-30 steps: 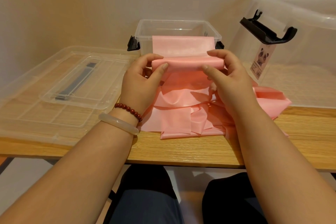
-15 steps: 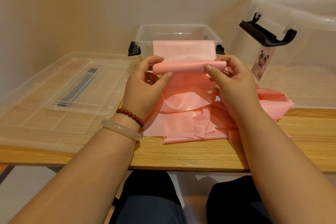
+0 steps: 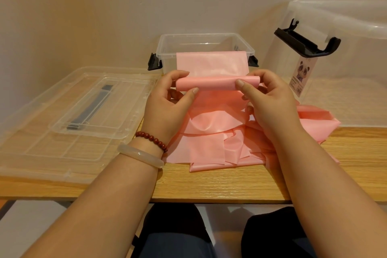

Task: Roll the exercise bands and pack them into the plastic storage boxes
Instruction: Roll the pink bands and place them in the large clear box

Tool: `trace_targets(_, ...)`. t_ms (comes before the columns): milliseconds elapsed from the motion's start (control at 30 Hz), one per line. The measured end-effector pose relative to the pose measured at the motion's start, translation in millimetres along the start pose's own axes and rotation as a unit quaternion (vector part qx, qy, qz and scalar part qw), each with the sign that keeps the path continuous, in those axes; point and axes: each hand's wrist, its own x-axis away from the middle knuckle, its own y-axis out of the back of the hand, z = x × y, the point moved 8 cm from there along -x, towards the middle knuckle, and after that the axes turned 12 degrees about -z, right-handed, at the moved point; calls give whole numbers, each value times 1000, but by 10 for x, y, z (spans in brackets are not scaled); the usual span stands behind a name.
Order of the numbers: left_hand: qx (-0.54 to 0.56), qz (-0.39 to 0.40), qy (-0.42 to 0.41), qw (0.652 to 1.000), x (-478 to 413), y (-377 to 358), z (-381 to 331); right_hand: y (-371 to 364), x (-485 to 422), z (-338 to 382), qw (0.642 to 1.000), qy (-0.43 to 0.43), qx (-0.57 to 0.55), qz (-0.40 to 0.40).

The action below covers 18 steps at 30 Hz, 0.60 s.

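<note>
The pink exercise band (image 3: 217, 83) is held as a short roll just before the small clear box (image 3: 167, 52), above the table (image 3: 219, 184); a flat length stands up behind it and the rest is heaped in loose folds below. Each end is pinched — thumb in front, fingers curled behind — by the left hand (image 3: 167, 109) and the right hand (image 3: 270, 102). The material is judged thin, limp and slick, so it is best gripped at both ends lest the roll slacken. A larger box (image 3: 345, 65) is set at the right, lids (image 3: 62, 142) at the left.
</note>
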Motion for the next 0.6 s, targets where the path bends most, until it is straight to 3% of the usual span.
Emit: trace_targets(600,22,-5,-7,1000,16,6,-47,-11,3,22,1000,1,-26,5)
